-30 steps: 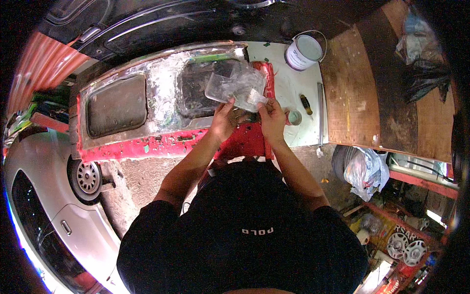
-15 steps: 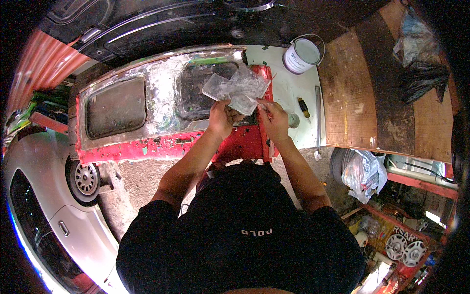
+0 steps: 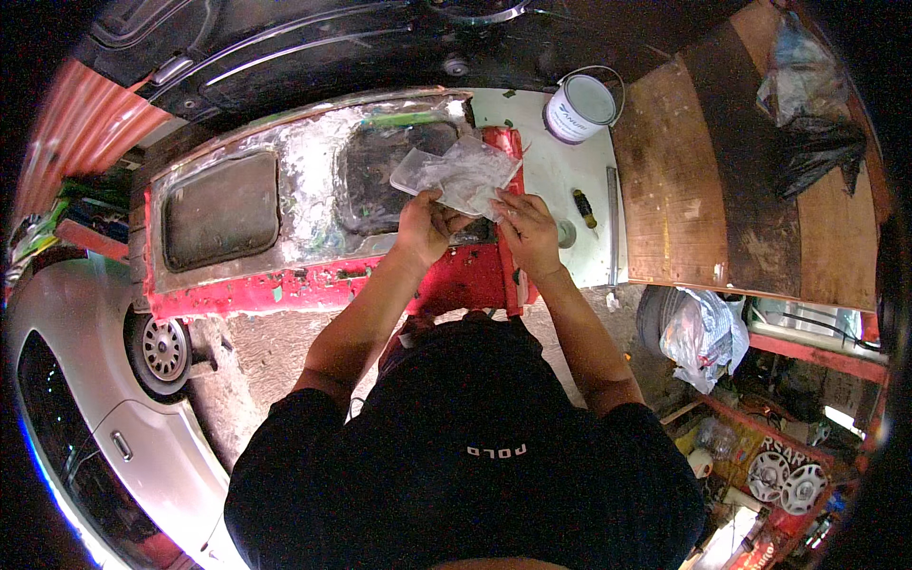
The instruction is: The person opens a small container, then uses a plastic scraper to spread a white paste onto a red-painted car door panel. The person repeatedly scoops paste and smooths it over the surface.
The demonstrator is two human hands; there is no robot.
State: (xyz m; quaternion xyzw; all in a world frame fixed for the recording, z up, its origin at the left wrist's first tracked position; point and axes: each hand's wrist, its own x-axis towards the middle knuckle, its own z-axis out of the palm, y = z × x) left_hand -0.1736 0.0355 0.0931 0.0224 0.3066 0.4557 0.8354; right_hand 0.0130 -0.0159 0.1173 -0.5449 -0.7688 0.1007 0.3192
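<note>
Over the right part of a red vehicle panel [image 3: 218, 300], a crumpled piece of clear plastic [image 3: 456, 173] is held up; whether it is a tray or stiff film I cannot make out. My left hand [image 3: 425, 228] grips its lower left edge, thumb and fingers closed. At the lower right corner, the fingers of my right hand [image 3: 528, 232] pinch the same plastic. Grey-white filler patches [image 3: 309, 190] cover much of the panel between its dark window-like openings. Beside my right hand stands a small round clear item [image 3: 566, 234], partly hidden.
A white paint bucket [image 3: 579, 109] with a wire handle, a yellow-black screwdriver-like tool [image 3: 584, 208] and a grey metal strip [image 3: 612, 223] sit on the white surface at right. A wooden board [image 3: 670, 180] lies beyond. A silver car [image 3: 142, 437] stands at left; a plastic bag [image 3: 703, 337] rests lower right.
The plastic has tilted and flattened a little in my hands. My right fingers have shifted along its lower corner and bunched closer; the grip of both hands continues.
</note>
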